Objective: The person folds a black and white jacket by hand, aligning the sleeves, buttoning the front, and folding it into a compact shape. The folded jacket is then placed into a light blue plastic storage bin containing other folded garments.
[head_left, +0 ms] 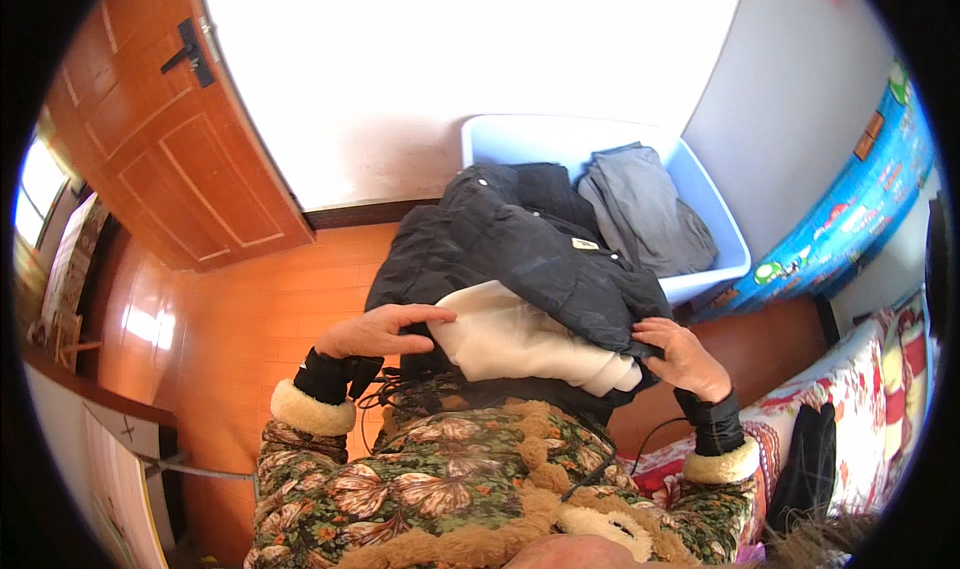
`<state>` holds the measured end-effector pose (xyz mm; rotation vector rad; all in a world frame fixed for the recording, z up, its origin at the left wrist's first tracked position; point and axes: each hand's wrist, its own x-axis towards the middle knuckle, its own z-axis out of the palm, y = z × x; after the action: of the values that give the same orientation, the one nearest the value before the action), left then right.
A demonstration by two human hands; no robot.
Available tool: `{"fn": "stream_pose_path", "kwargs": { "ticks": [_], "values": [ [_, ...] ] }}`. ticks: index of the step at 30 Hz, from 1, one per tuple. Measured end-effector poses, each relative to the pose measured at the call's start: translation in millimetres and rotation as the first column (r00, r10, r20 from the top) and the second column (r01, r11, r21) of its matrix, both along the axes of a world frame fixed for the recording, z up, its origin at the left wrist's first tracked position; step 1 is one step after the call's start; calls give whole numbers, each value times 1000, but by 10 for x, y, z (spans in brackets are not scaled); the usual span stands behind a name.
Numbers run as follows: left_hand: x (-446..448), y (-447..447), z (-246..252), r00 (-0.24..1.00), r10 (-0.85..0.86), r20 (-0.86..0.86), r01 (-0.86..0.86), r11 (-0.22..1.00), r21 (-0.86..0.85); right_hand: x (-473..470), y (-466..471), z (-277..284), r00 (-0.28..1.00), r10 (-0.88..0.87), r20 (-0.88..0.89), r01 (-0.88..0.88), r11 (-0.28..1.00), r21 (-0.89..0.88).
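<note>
In front of my body lies a black padded jacket (499,239) with light snaps and a small label patch, partly draped over the near side of a light-blue plastic bin (724,246). Its cream lining (517,336) shows along the near edge. My left hand (386,332) is at the left end of that lining, index fingertip touching it, thumb held apart below. At the opposite end my right hand (682,355) has the jacket's edge between fingers and thumb. Folded grey clothing (649,209) rests inside the bin, beside black fabric (551,190).
A brown wooden door (187,141) stands at the left above the orange floor (300,291). Blue cartoon-patterned fabric (817,239) hangs right of the bin. Nearer on the right are a floral bedcover (847,374) and a black cloth item (806,456). A white-sided furniture piece (135,449) is lower left.
</note>
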<state>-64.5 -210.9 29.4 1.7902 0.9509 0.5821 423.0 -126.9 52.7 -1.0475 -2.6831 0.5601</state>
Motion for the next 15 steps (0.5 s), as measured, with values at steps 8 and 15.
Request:
{"fn": "stream_pose_path", "kwargs": {
  "ticks": [8,15],
  "values": [
    [-443,-239,-501,862,446,242,-389,887,-248,-657,672,688,981,-61,-181,2,950,-311],
    [-926,-262,-1419,653,700,288,-551,700,-453,-1943,740,-495,893,290,344,-279,957,-82]
  ]
}}
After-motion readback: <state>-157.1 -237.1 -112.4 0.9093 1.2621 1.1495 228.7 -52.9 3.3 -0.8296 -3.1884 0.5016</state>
